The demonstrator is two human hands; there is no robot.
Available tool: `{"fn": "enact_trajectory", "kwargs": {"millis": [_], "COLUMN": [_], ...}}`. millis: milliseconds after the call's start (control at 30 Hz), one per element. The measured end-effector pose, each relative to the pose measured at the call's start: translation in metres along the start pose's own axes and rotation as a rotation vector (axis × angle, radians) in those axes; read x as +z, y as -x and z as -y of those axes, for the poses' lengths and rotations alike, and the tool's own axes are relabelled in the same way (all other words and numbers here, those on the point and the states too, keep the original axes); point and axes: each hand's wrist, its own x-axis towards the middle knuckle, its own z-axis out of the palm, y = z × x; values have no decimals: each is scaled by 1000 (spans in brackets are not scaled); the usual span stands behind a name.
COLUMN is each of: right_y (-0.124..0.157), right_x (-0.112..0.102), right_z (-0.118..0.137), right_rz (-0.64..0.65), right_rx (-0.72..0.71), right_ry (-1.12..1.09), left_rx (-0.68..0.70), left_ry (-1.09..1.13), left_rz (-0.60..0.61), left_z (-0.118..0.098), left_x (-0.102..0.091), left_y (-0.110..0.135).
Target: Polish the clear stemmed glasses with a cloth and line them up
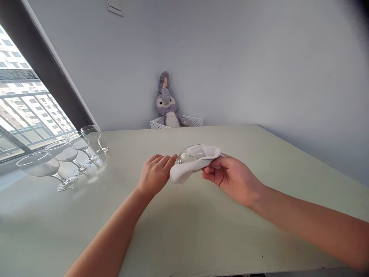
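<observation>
A clear stemmed glass (188, 153) lies on its side in the air above the table, its bowl toward the right. My left hand (155, 174) is closed at the glass's left end; the stem and foot are hidden behind the fingers. With its fingers pinched, my right hand (230, 175) grips a white cloth (187, 171). That cloth lies along the near side and underside of the glass and covers part of the bowl at the right.
Several matching stemmed glasses, the nearest being a wine glass (40, 165), stand upright in a row at the table's left, by the window (25, 100). Beyond the pale green table (230, 234), a plush rabbit (167, 105) sits in a white perforated basket (196, 121) against the wall.
</observation>
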Motion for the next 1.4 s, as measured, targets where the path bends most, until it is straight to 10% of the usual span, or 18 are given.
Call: {"fn": "enact_trajectory", "kwargs": {"millis": [200,433,767,900,1167,1400], "right_y": [-21,-46,-41,-43,-49,-34], "right_x": [-4,-10,-18,-26,-20,-20], "right_z": [22,49,70,56,57,83], "right_rz": [283,714,552,609,800,690], "right_rx": [-25,139,-426,-657,114,9], "right_ry": [716,1065,1934,1917,1191,1405], "left_rx": [-56,15,-217,-363,-200,-112], "left_ry": [-13,-102,35,342,340,212], "left_rz": [29,53,277,452,376,250], "left_z": [3,9,6,3,-6,-13], "left_x": [-10,-20,-17,-20,-15,-17], "left_y": [-3,-6,-4,-6,-4,-8]}}
